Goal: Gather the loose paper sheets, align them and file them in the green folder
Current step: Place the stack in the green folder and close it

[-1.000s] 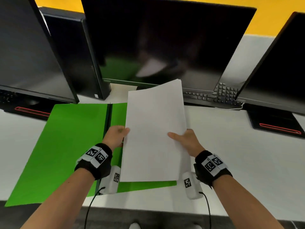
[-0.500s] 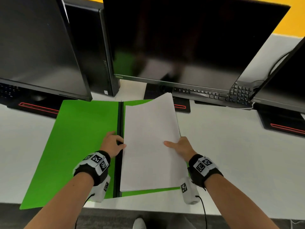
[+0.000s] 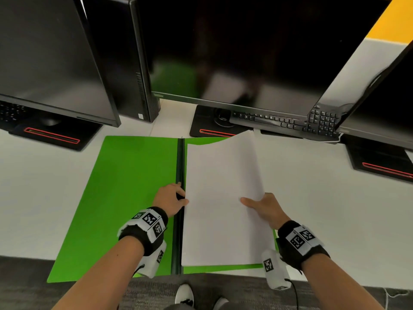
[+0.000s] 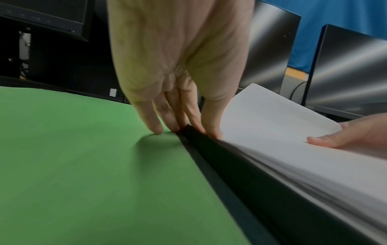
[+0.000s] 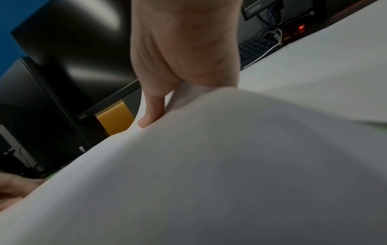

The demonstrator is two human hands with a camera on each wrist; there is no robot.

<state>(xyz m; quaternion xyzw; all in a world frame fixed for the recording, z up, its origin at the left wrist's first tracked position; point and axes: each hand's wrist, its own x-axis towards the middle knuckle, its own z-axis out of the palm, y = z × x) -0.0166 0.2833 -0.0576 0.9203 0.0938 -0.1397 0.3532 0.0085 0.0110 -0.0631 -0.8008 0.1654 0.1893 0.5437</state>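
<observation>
— On the white bench [image 3: 312,198], what is there to count?

— One green folder [image 3: 125,198] lies open flat, its black spine [image 3: 180,166] running down the middle. One stack of white paper sheets [image 3: 223,198] rests on the folder's right half, its left edge against the spine and its right side raised. Three dark monitors stand behind; the center monitor [image 3: 245,52] sits above one black keyboard [image 3: 290,121], with one black computer tower [image 3: 125,59] beside it.

— And the hands?

— Two. The left hand [image 3: 168,199] has straight fingers [image 4: 150,119] pressing down at the spine, touching the folder and the edge of the sheets. The right hand [image 3: 266,209] pinches the stack's right edge, thumb [image 3: 247,201] on top and the other fingers hidden beneath.

— What differs from half a second earlier?

— The stack has come lower and squarer onto the right half, less tilted than before. A second ago both hands held it in the air above the folder; the left hand has since moved onto the spine.
</observation>
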